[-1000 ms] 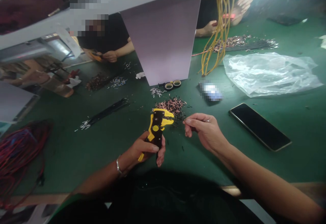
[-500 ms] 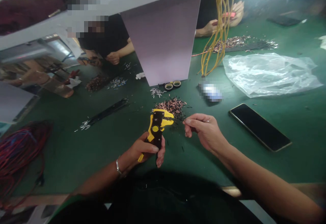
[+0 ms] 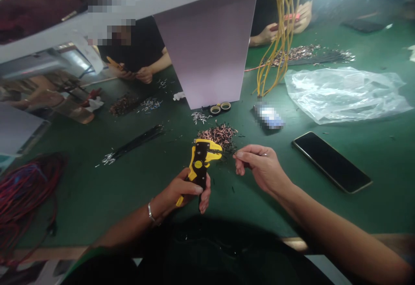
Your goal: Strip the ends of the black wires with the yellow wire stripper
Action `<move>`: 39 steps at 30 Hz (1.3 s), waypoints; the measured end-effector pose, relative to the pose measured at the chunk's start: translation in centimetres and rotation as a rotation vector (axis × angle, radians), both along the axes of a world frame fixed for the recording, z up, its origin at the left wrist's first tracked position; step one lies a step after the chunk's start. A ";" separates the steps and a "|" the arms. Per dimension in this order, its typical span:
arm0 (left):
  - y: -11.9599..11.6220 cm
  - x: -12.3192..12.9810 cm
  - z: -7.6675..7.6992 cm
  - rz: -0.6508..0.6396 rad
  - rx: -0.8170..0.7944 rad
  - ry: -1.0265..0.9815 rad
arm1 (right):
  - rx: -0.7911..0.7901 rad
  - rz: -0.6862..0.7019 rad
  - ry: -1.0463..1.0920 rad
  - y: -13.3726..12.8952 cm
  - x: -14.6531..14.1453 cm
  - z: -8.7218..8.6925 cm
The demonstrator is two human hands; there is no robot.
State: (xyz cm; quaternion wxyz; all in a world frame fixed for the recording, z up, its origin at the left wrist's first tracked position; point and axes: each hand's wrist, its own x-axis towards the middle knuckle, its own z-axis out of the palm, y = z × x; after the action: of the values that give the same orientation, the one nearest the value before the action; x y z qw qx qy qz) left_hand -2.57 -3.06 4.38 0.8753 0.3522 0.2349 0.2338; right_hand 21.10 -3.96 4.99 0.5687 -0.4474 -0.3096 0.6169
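Note:
A yellow and black wire stripper [image 3: 201, 157] stands upright in my left hand [image 3: 189, 189], whose fingers wrap its handles. Its jaws point right, toward my right hand [image 3: 257, 164]. That hand pinches thumb against fingers just beside the jaws; what it grips is thin and dark, too small to make out. Behind the tool lies a heap of short copper-and-black wire pieces [image 3: 223, 134]. Small silvery pieces [image 3: 199, 117] sit beyond it, near two rolls of tape [image 3: 220, 108]. To the left, a bundle of black wires [image 3: 138, 140] with silvery ends rests on the green table [image 3: 129, 203].
At right lie a phone [image 3: 332, 161] and a clear plastic bag [image 3: 343, 92]. Yellow cables [image 3: 279, 38] hang down near a pale divider panel [image 3: 210, 47]. Red cables [image 3: 29, 198] are coiled at left. Across the table, co-workers' hands [image 3: 144, 74] are busy.
My hands and the wire stripper have hardly moved. Across the table, a co-worker's yellow-handled tool has lifted and now shows more clearly.

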 end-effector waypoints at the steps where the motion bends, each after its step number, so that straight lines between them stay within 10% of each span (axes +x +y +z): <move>1: 0.0 0.0 0.0 0.003 0.000 -0.003 | 0.001 0.001 0.001 0.0 0.0 0.0; 39: -0.2 0.0 -0.1 0.032 0.039 0.047 | 0.001 0.005 -0.007 0.0 -0.1 0.1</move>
State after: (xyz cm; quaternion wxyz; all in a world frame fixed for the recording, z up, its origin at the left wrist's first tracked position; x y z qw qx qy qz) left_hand -2.61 -3.23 4.28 0.8587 0.3708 0.2562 0.2439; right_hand 21.05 -3.98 5.07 0.5664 -0.4486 -0.3131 0.6163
